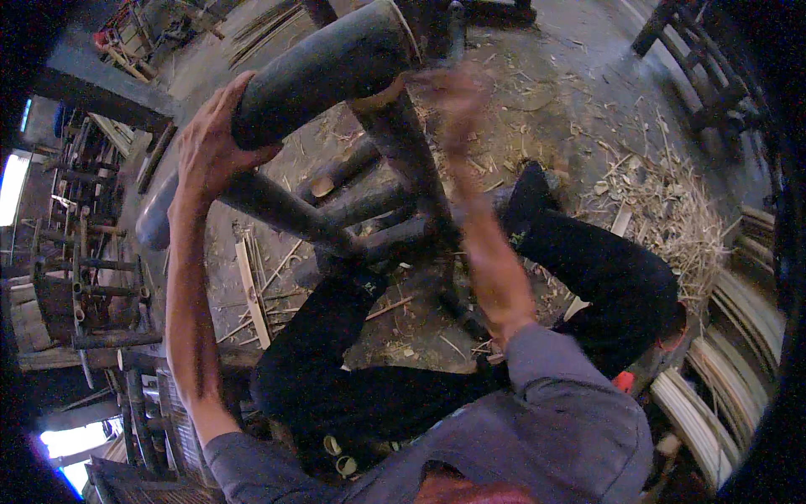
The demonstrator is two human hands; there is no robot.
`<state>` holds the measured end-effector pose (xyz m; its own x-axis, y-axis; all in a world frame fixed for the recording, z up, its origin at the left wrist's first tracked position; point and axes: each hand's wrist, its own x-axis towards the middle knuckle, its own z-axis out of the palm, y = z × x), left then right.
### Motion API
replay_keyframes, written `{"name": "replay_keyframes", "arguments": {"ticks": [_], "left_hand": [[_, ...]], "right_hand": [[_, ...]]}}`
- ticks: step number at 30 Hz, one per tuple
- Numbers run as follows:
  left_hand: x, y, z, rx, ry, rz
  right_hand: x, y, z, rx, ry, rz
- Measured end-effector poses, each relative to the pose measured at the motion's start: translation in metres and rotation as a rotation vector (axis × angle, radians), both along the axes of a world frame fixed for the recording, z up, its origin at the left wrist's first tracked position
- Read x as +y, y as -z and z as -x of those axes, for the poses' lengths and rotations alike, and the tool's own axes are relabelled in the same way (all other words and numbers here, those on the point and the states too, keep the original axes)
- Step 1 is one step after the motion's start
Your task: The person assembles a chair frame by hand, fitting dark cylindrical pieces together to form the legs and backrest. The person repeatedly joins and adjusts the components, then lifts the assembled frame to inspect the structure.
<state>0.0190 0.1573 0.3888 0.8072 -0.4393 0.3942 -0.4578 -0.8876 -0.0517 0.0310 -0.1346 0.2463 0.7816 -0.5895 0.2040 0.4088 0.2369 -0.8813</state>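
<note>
A thick dark bamboo pole [319, 76] lies slantwise across the far middle, its cut end turned to the right. My left hand [210, 143] is closed round its left part, thumb on the near side. At the pole's right end my right hand [457, 92] is smeared by motion, so its fingers cannot be made out. A narrow grey upright shape [457, 29] rises just beyond that hand; whether I hold it is unclear. Below the thick pole, a bamboo leg [407, 155] slopes down toward other joined bamboo pieces [365, 202] between my feet.
Shavings [663, 206] are heaped on the floor at the right. Split strips [252, 286] lie left of my legs. Bamboo frames [88, 260] stand along the left, another dark frame [701, 76] at the far right. Bundled pale strips [714, 378] lie at the near right.
</note>
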Motion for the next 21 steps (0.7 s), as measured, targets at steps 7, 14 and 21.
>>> {"name": "replay_keyframes", "arguments": {"ticks": [7,14,21], "left_hand": [[0.006,-0.007,0.020,0.024,-0.039,-0.020],[0.009,0.002,0.022,0.019,-0.071,-0.040],[0.030,0.011,0.008,0.044,0.040,-0.044]], "right_hand": [[0.036,0.039,-0.033,0.254,-0.362,0.521],[-0.005,-0.187,-0.068,-0.380,-0.089,0.953],[0.069,-0.108,-0.122,-0.514,-0.080,2.073]]}}
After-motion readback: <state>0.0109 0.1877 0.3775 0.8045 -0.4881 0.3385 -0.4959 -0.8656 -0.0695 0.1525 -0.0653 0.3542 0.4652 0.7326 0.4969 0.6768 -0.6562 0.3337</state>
